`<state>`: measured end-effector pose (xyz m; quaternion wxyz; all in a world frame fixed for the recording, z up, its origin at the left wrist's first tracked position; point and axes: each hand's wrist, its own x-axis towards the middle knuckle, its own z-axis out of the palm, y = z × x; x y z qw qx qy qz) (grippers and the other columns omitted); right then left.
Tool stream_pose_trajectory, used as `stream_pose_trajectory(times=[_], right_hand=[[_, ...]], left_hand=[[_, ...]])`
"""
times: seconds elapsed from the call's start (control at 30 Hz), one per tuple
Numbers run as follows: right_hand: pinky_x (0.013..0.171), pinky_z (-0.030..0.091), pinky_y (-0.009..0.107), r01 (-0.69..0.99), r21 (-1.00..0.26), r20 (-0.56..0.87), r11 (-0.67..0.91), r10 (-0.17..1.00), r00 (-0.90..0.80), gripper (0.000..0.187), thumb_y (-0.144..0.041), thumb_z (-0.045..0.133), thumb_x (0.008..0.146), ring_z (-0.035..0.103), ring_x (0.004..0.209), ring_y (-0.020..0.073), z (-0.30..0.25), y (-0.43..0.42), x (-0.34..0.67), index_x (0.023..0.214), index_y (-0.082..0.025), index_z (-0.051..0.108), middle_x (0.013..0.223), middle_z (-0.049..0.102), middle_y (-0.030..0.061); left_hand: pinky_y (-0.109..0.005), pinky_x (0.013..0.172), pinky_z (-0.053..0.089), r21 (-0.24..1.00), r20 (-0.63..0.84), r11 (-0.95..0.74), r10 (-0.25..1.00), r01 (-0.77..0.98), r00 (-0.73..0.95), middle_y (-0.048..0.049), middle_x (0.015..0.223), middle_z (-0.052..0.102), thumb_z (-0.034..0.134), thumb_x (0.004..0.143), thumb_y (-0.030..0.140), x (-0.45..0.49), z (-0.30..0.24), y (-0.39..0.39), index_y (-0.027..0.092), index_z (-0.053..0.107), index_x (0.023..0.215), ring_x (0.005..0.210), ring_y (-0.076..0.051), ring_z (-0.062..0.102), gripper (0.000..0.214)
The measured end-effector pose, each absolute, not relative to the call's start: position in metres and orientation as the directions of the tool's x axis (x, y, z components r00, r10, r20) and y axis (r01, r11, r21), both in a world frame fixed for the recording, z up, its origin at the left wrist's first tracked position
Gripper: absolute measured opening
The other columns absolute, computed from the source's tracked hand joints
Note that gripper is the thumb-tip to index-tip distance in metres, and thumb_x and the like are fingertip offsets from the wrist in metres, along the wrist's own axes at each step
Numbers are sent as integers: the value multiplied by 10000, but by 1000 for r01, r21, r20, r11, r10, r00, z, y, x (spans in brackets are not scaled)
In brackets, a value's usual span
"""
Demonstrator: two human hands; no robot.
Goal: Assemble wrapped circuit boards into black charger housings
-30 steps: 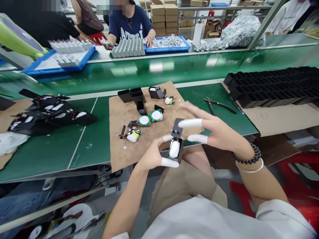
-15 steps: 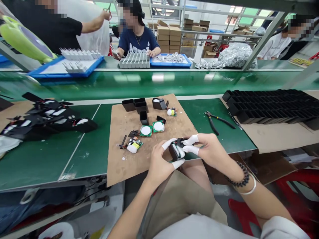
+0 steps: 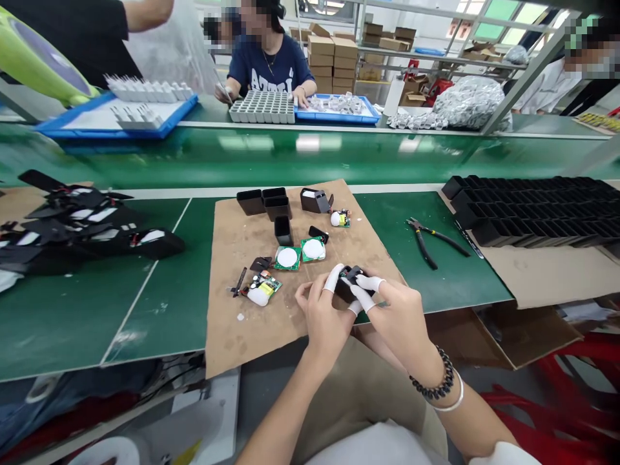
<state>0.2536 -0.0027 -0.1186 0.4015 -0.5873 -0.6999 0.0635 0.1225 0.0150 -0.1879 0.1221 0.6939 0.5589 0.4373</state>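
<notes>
Both my hands grip one small black housing (image 3: 349,286) at the near edge of a brown cardboard mat (image 3: 242,323). My left hand (image 3: 322,316) pinches it from the left with white finger cots on. My right hand (image 3: 394,316) presses on it from the right, cotted fingertips on top. Just beyond lie two green circuit boards with white round domes (image 3: 300,253), another board with a yellow part (image 3: 261,287), and several open black housings (image 3: 271,203).
Black pliers (image 3: 426,242) lie on the green bench to the right. A black compartment tray (image 3: 533,206) fills the right side. A heap of black parts (image 3: 82,223) sits at left. Beyond the conveyor belt (image 3: 310,152), other people work at blue trays (image 3: 334,110).
My right hand went from spread open above the housing to closed on it. Both hands carried the housing from over my lap down to the mat's edge and closed the lid.
</notes>
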Motion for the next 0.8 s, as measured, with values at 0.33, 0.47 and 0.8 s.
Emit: stream_pose_trajectory(times=[0.33,0.47,0.8], right_hand=[[747,666,374,792,-560,438,241,898,36,189,-147,618,926,808,937,287,-119,-2,244,937,-236,785,1122,826,108],[775,672,367,760,-603,437,244,898,57,165,-195,641,948,803,963,280,-130,-6,243,981,-250,792,1111,825,105],[866,667,367,696,-600,583,395,811,42,268,-199,681,953,787,1003,243,-151,18,259,1190,-295,759,1110,813,53]], left_hand=[[-455,1035,346,649,487,-382,873,658,27,-106,1186,757,625,806,143,120,-186,14,186,652,1310,1070,-268,713,507],[-458,1024,358,651,488,-377,873,659,17,-106,1188,758,649,797,149,121,-188,12,194,654,1301,1055,-270,711,505],[-407,1019,514,806,342,-310,939,504,32,-86,1228,657,709,882,207,100,-194,10,270,524,1515,1153,-257,647,662]])
